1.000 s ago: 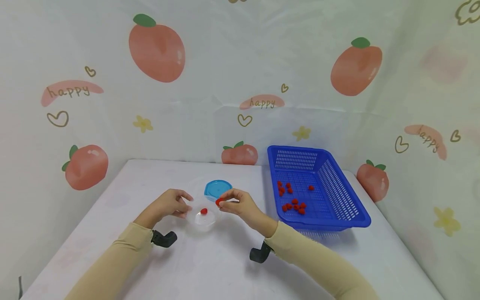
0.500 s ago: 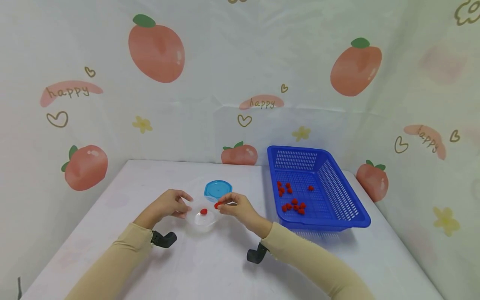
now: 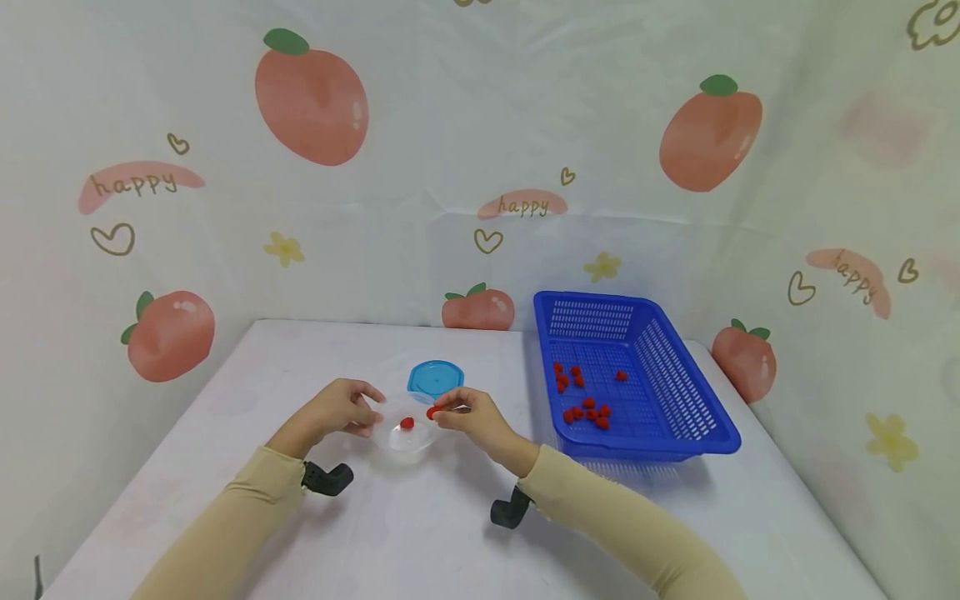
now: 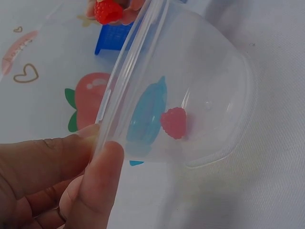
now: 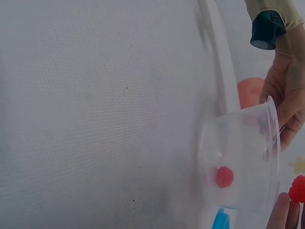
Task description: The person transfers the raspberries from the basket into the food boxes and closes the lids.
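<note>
A clear plastic bowl [image 3: 402, 452] stands on the white table, and one raspberry [image 3: 407, 423] lies inside it. My left hand [image 3: 341, 410] pinches the left side of the bowl's rim between thumb and fingers, as the left wrist view plainly shows. At the opposite side of the rim, my right hand [image 3: 483, 423] pinches a second raspberry [image 4: 108, 11] in its fingertips. This held raspberry is level with the bowl's rim, by the opening. In the right wrist view only the fingertips [image 5: 280, 212] of the right hand appear.
A blue lid [image 3: 435, 377] lies flat just behind the bowl. On the right stands a blue slotted basket [image 3: 678, 387] with several raspberries [image 3: 590, 403] on its floor. A patterned cloth wall [image 3: 405, 167] rises behind the table.
My right hand has moved slightly left and a little down with its raspberry, closer to the bowl. The left hand and the bowl stay where they were.
</note>
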Demonstrator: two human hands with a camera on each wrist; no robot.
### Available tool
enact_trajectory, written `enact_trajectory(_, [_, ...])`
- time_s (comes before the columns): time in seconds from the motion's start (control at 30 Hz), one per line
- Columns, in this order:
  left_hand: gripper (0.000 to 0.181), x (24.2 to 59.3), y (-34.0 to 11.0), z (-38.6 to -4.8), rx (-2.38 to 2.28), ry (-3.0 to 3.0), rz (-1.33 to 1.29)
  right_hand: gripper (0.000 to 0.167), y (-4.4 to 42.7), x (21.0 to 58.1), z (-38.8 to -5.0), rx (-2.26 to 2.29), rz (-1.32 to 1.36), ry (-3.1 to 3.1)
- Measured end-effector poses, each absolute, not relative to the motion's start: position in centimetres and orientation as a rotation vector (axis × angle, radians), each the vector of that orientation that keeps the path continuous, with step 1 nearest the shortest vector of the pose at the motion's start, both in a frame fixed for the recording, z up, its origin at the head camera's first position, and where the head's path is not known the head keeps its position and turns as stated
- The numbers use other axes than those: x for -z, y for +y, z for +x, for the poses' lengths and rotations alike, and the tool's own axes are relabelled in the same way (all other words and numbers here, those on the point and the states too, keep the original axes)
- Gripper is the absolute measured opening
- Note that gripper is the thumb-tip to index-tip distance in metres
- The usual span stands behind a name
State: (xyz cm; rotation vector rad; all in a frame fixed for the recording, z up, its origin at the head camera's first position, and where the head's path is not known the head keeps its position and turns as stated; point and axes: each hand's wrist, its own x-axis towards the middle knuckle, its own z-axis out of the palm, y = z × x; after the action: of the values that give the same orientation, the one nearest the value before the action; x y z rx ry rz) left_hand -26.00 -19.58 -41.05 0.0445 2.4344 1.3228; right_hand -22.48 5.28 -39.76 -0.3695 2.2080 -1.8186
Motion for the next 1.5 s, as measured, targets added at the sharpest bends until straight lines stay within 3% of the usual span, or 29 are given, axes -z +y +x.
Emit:
enact_trajectory(0.43, [0.04,40.9,-19.5,-25.9,-1.318,2.448,0.033,0.022,5.1,39.4,-22.3,1.781,-0.37,2.243])
enact_trajectory(0.8, [0.039,41.4,-19.5,-26.1,-1.327,2.451,0.026,0.028,5.1,42.3,-24.1,1.799,-0.356,2.255])
enact_trajectory(1.5, [0.038,41.0,-19.5,-25.7,-1.35,2.432,0.047,0.032,5.2,42.5,-24.3,1.858,-0.376,2.19])
